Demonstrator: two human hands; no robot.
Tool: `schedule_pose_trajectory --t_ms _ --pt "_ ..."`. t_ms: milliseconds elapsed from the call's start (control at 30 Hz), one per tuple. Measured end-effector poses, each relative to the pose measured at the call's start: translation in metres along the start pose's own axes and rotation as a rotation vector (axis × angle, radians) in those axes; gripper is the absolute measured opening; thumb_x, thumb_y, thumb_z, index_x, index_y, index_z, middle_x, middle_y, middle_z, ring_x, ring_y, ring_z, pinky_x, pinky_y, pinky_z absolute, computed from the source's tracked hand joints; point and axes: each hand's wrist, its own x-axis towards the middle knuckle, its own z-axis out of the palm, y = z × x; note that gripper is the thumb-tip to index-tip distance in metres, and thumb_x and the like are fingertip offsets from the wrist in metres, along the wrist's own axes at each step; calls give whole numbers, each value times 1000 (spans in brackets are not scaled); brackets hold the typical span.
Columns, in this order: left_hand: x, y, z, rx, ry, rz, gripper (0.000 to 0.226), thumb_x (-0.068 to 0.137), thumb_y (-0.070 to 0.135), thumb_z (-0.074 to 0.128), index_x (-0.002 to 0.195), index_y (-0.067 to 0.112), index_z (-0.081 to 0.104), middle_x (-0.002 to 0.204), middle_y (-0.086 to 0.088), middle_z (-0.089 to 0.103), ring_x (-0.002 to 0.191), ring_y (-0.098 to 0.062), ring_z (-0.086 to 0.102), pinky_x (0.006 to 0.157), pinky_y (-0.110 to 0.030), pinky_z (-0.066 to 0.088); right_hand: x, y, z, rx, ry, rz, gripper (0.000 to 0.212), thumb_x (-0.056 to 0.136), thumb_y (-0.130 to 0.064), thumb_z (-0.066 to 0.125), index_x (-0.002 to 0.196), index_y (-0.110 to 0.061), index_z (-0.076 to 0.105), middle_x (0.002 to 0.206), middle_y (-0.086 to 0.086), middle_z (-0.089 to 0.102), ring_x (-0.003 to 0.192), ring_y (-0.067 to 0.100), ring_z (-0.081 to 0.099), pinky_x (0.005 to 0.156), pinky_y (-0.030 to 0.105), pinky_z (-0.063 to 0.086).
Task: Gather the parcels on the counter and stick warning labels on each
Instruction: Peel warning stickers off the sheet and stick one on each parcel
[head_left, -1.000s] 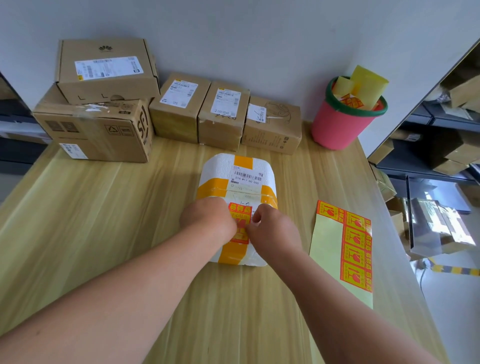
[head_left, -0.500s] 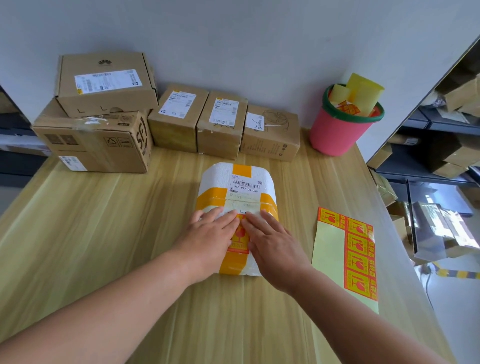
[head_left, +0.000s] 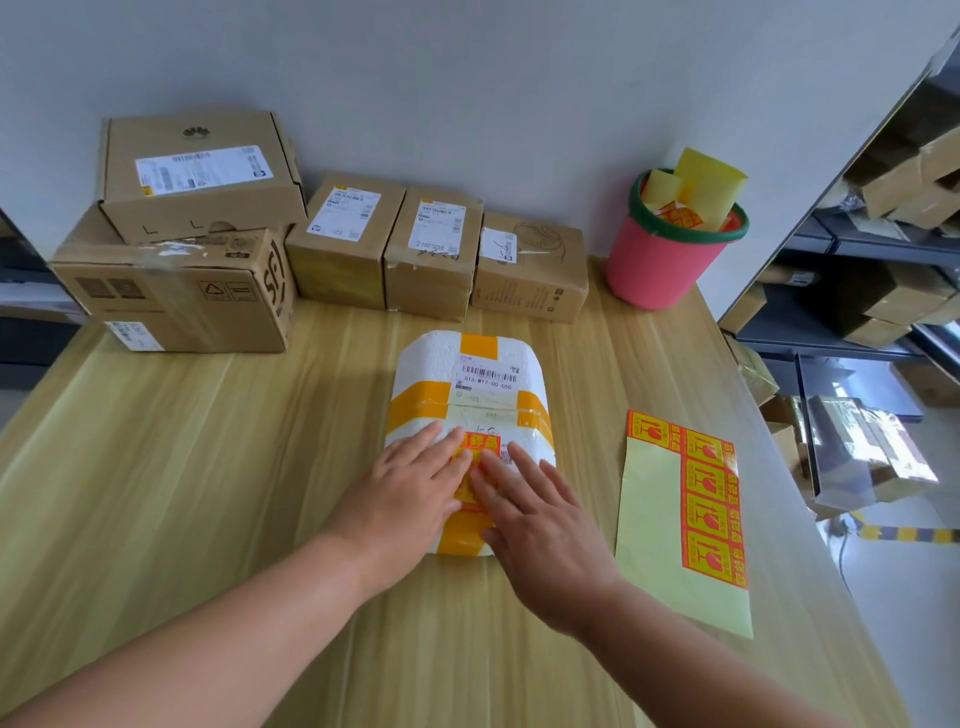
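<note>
both hands lie flat toward the near middle of the tabletop (head_left: 208, 493). the left hand (head_left: 410, 496) and right hand (head_left: 545, 530) have straight, slightly spread fingers and grip nothing. the fingertips meet over a red-and-orange warning label (head_left: 480, 446), probably to press its glue down and smooth out bubbles. the label sits on the near half of the foam parcel (head_left: 441, 358), a white block with rounded corners, a grainy pebbled skin and glossy orange tape crossing it. that rough foam likely takes a sticker less readily than card, which would explain the two-handed rub.

toward the right edge, just beside the parcel but apart from it, lies the label sheet (head_left: 654, 530). it is pale yellow waxy backing with a column of stickers left along its far and right sides, kept within reach for the next parcel.

along the far edge three small brown cartons (head_left: 434, 254) stand side by side, and two stacked boxes (head_left: 182, 291) fill the far left corner. none shows a warning label from here. at the far right corner a pink plastic bucket (head_left: 665, 265) holds peeled backing (head_left: 701, 182).
</note>
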Motion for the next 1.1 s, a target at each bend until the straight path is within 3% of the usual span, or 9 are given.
schedule_pose_trajectory --t_ms 67,167,333,567,733,767,833,933,1100 --pt "-11 3 6 15 7 59 46 88 28 40 121 8 65 129 -9 61 121 -27 57 101 -40 41 -10 -3 6 -3 33 -43 56 92 -40 38 144 -21 42 152 -2 37 141 23 31 111 41 26" --pt "-25 4 17 71 -18 94 51 89 19 34 137 5 42 141 -13 50 130 -30 47 106 -40 27 -17 -6 17 -26 35 -59 59 92 -39 38 148 -19 34 155 -1 31 144 24 26 110 43 23" --pt "-27 1 17 93 -12 93 53 92 27 30 140 4 28 145 -16 44 135 -30 41 108 -41 23 -16 -4 17 -34 77 -62 61 93 -40 38 149 -18 30 156 0 28 144 24 24 111 43 22" --pt "-38 -5 12 127 -72 171 54 92 30 34 140 6 40 144 -13 45 133 -30 43 111 -39 18 -24 -1 23 -47 83 -78 58 93 -39 38 147 -19 28 154 -1 30 143 23 27 112 43 23" --pt "-26 -3 2 -18 -95 76 62 97 48 22 127 9 60 136 -9 55 127 -28 51 101 -40 44 -13 -7 5 156 125 12 52 93 -45 39 137 -18 50 144 3 48 135 27 42 107 47 39" --pt "-21 0 -2 -70 -84 4 62 95 50 27 129 8 57 139 -11 52 130 -31 47 100 -43 46 -8 -9 0 210 153 71 53 94 -46 37 136 -16 51 145 5 47 136 28 40 107 48 38" --pt "-8 9 -8 -188 -101 -220 73 91 55 37 145 7 34 155 -16 25 143 -37 22 110 -49 33 4 -12 -7 289 156 245 61 95 -52 33 146 -18 36 156 7 28 145 30 20 115 45 24" --pt "3 13 -5 -298 -262 -481 86 92 58 36 151 15 -8 157 -8 -22 146 -28 -13 117 -45 10 18 -11 -4 411 -40 460 69 96 -57 30 153 -28 3 161 -2 -12 147 26 -11 118 39 3" --pt "4 13 5 -390 -308 -482 78 95 54 32 151 19 -9 157 -5 -25 146 -24 -13 119 -41 11 19 -11 4 406 -94 429 65 97 -56 25 153 -32 2 160 -3 -15 147 25 -11 118 39 5"
